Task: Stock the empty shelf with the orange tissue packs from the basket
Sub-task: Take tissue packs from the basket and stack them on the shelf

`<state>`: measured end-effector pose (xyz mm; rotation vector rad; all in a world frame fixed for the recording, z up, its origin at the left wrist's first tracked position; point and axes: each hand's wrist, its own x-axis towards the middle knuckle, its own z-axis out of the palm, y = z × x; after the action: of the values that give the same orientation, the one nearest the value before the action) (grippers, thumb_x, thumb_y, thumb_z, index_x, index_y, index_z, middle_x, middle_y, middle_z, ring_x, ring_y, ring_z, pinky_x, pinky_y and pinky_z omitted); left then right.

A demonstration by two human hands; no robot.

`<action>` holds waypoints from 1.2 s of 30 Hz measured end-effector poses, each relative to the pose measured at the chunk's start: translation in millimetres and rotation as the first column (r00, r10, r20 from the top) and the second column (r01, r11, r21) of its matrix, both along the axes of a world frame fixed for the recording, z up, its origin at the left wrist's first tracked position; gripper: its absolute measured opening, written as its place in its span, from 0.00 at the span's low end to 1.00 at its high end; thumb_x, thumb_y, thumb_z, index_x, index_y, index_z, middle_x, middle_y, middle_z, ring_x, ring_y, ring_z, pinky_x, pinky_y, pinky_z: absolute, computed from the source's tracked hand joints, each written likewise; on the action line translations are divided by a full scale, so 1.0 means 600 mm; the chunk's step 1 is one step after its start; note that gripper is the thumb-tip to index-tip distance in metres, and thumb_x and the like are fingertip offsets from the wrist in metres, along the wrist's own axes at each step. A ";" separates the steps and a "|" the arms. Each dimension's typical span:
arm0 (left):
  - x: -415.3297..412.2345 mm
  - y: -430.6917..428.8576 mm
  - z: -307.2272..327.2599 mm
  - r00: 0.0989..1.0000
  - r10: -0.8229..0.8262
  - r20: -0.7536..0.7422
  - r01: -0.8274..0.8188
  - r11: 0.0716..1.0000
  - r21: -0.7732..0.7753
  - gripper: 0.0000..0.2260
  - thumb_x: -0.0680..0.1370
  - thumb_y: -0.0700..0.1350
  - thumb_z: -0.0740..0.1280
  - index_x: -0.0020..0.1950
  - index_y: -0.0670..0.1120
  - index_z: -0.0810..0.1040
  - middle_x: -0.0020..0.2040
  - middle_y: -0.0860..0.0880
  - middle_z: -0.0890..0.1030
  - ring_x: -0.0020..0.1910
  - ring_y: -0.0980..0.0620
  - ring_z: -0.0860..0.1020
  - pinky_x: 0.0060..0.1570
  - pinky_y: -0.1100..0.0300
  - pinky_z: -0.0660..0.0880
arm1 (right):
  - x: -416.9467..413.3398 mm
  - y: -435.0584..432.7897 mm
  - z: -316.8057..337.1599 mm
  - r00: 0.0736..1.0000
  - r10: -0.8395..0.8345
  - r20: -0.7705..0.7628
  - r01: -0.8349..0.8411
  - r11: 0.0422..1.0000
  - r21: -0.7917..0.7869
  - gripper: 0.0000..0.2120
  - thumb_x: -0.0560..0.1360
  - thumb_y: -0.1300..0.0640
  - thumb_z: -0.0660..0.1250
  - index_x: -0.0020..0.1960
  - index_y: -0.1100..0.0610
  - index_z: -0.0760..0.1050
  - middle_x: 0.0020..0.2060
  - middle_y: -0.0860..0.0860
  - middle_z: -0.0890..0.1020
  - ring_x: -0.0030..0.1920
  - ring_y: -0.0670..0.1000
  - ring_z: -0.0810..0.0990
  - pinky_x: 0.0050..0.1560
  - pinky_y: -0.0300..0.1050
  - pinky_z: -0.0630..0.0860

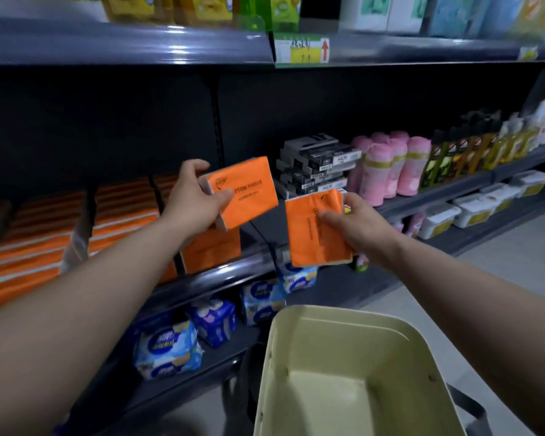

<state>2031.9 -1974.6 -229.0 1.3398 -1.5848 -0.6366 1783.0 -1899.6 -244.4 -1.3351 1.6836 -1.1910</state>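
Nearest, the cream basket (296,357) shows a bare floor: nothing left to unload. Above it, my left grip (195,199) is curled round one orange tissue pack (249,190) and my right grip (359,225) pinches a second pack (312,237), both in the air before the shelf (227,272). Beyond, stacked orange packs (38,247) fill its left bays; I judge only these two remain.

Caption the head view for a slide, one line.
Left hand grips the upper orange pack, right hand the lower orange pack, before stocked orange rows; cream basket below.
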 end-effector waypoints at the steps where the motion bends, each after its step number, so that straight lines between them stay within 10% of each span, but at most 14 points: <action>1: -0.008 -0.027 0.005 0.999 0.022 0.023 -0.021 0.999 -0.025 0.17 0.72 0.49 0.72 0.57 0.53 0.70 0.50 0.53 0.77 0.48 0.52 0.77 0.39 0.63 0.73 | -0.002 -0.028 0.003 1.000 -0.005 0.017 0.005 1.000 -0.003 0.11 0.75 0.50 0.67 0.53 0.52 0.70 0.46 0.53 0.82 0.43 0.53 0.82 0.44 0.51 0.80; 9: -0.050 -0.233 0.014 0.981 0.107 0.163 -0.106 0.994 -0.019 0.17 0.73 0.45 0.70 0.62 0.48 0.76 0.53 0.49 0.78 0.50 0.50 0.77 0.47 0.63 0.70 | -0.005 -0.222 0.020 0.967 -0.019 0.254 -0.015 0.992 0.128 0.07 0.74 0.59 0.65 0.51 0.59 0.72 0.40 0.56 0.82 0.35 0.53 0.83 0.33 0.50 0.81; 17: -0.032 -0.364 -0.022 0.903 0.087 0.420 -0.082 0.996 -0.031 0.16 0.72 0.42 0.71 0.59 0.43 0.79 0.57 0.43 0.81 0.55 0.45 0.78 0.48 0.62 0.69 | 0.020 -0.332 -0.016 0.998 -0.011 0.064 0.006 0.996 0.086 0.19 0.69 0.59 0.71 0.58 0.60 0.72 0.50 0.59 0.82 0.48 0.59 0.82 0.51 0.59 0.80; 23: -0.014 -0.423 -0.042 0.824 0.084 0.560 -0.114 0.993 0.020 0.17 0.71 0.43 0.73 0.59 0.46 0.80 0.59 0.44 0.80 0.58 0.45 0.78 0.57 0.57 0.73 | 0.037 -0.385 -0.041 0.996 -0.045 -0.075 0.048 0.998 0.033 0.17 0.70 0.59 0.69 0.58 0.59 0.71 0.49 0.58 0.80 0.45 0.56 0.81 0.37 0.48 0.79; 28: -0.009 -0.443 -0.051 0.707 0.171 0.686 -0.216 0.976 -0.022 0.14 0.72 0.43 0.71 0.57 0.48 0.80 0.60 0.45 0.79 0.60 0.43 0.76 0.60 0.50 0.73 | 0.047 -0.409 -0.057 0.992 -0.065 -0.110 0.069 0.997 0.032 0.24 0.69 0.56 0.72 0.61 0.61 0.69 0.54 0.58 0.79 0.51 0.58 0.80 0.55 0.54 0.78; 36: 0.000 -0.457 -0.051 0.629 0.166 0.760 -0.275 0.961 0.017 0.16 0.71 0.46 0.73 0.57 0.45 0.80 0.59 0.43 0.79 0.58 0.42 0.77 0.56 0.49 0.76 | 0.050 -0.427 -0.062 0.989 -0.058 -0.137 0.056 0.998 -0.018 0.17 0.68 0.58 0.73 0.55 0.57 0.77 0.44 0.52 0.80 0.41 0.51 0.79 0.38 0.40 0.73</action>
<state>2032.1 -2249.0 -259.8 2.0361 -1.9830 0.0191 1813.2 -2155.6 -281.3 -1.4149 1.8243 -1.1684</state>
